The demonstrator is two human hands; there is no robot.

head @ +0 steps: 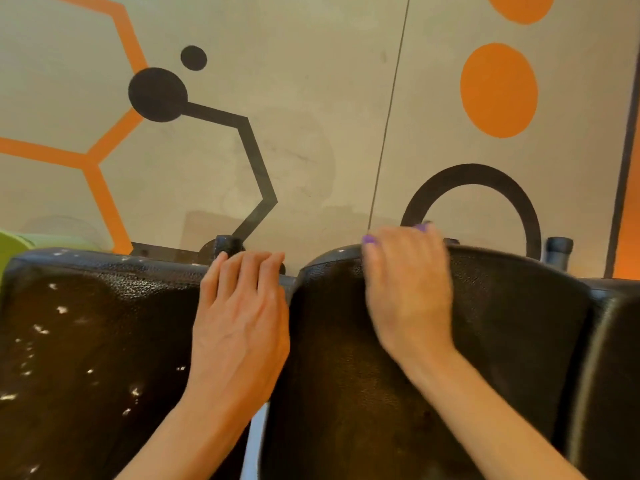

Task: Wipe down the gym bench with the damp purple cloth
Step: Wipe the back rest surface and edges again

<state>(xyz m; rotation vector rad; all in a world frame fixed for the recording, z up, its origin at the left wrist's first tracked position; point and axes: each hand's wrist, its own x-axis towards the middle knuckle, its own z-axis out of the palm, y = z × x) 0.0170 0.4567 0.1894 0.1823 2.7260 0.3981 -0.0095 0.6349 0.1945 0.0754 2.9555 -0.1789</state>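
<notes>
Left hand (239, 320) lying flat on far end of left black pad (97, 341), fingers straight and together, tips reaching pad's far edge. Right hand (408, 292) curling over top edge of middle pad (502, 323), gripping purple cloth (370, 239) (only small bits peeking past fingers, image blurring). Wall (329, 98) with orange and black shapes standing behind bench.

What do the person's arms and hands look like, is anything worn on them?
Both forearms are bare: no sleeves show. The left hand and right hand wear no gloves, and no rings, watch or bracelet can be seen. The right hand is blurred, so small details there cannot be told.
</notes>
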